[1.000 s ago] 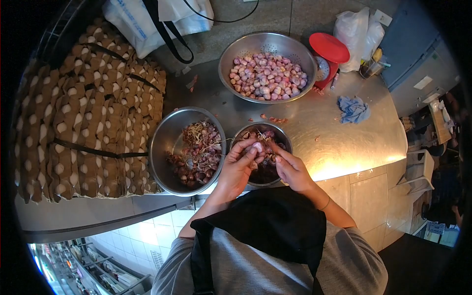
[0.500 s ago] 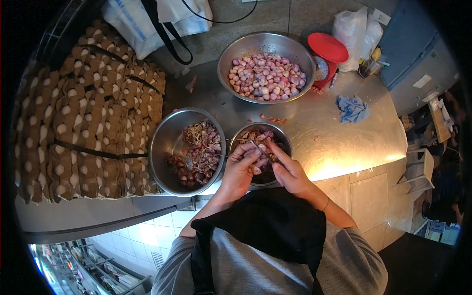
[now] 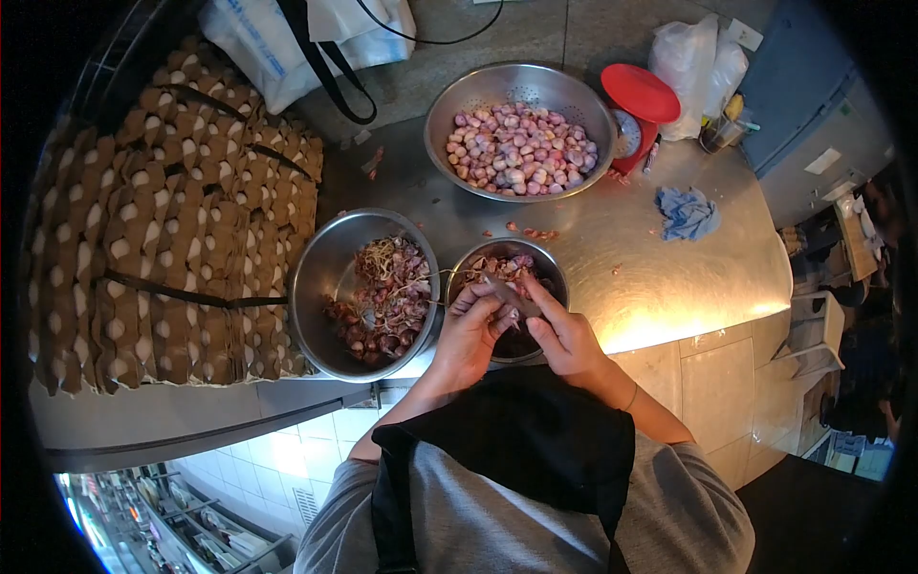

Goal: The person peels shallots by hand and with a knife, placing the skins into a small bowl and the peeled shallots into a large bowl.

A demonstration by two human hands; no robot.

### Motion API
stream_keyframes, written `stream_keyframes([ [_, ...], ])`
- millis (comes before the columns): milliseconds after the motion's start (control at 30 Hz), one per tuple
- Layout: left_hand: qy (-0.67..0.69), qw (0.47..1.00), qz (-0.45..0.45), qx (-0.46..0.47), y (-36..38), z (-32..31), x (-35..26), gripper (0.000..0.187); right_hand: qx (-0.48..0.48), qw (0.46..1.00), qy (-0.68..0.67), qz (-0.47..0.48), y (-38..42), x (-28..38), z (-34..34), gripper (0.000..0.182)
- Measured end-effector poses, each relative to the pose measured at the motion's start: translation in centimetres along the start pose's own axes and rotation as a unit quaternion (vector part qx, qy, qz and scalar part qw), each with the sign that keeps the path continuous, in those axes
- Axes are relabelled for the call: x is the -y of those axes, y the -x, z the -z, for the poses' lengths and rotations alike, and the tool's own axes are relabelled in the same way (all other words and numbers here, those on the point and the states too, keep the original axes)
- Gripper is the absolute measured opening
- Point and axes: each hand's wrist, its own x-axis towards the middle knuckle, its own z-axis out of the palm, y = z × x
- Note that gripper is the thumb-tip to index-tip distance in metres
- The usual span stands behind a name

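Observation:
My left hand (image 3: pixel 466 337) pinches a small shallot (image 3: pixel 513 321), mostly hidden by the fingers. In my right hand (image 3: pixel 577 346) is a small knife (image 3: pixel 507 293), its blade angled across the shallot between both hands. They work over a small steel bowl (image 3: pixel 563 272) of reddish skins and trimmings. Left of it a larger steel bowl (image 3: pixel 314 287) contains unpeeled shallots (image 3: pixel 379 337) with stringy dry roots. A perforated steel colander (image 3: pixel 442 105) beyond the hands is heaped with peeled pink shallots (image 3: pixel 521 148).
Stacked egg trays (image 3: pixel 182 220) border the left side. Right of the colander stand a red scale (image 3: pixel 643 96) and a plastic bag (image 3: pixel 684 72). A blue cloth (image 3: pixel 687 212) lies on the steel table (image 3: pixel 669 277), and skin scraps (image 3: pixel 535 232) are scattered near the bowls.
The knife blade has turned so its flat side shows more. Loose skin under my left fingers is out of sight now. Both hands stay over the small bowl.

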Motion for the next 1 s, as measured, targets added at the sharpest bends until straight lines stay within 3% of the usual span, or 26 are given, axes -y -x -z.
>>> stream_keyframes([
  [233, -0.007, 1.000, 0.003, 0.019, -0.3, 0.8, 0.2, 0.008, 0.005, 0.997, -0.068, -0.039, 0.1, -0.3, 0.0, 0.037],
  [300, -0.017, 1.000, 0.010, 0.023, -0.3, 0.7, 0.0, 0.008, 0.017, 0.979, -0.158, -0.127, 0.0, -0.4, 0.2, 0.036],
  [400, -0.040, 0.998, 0.027, 0.038, 0.0, 0.2, -0.4, 0.015, 0.006, 0.957, -0.226, -0.182, -0.2, -1.1, 0.5, 0.036],
  [600, -0.019, 0.997, 0.060, 0.044, 0.3, -0.4, -1.1, 0.022, -0.005, 0.951, -0.256, -0.172, -0.5, -1.1, 0.8, 0.039],
  [800, 0.003, 0.999, 0.038, 0.037, -0.3, 0.2, -0.7, 0.026, 0.057, 0.932, -0.306, -0.184, 0.1, -0.4, 0.6, 0.040],
  [1000, -0.092, 0.994, -0.038, 0.051, 0.0, -0.2, -0.8, 0.040, 0.082, 0.947, -0.273, -0.147, 0.2, -0.3, 0.4, 0.040],
])
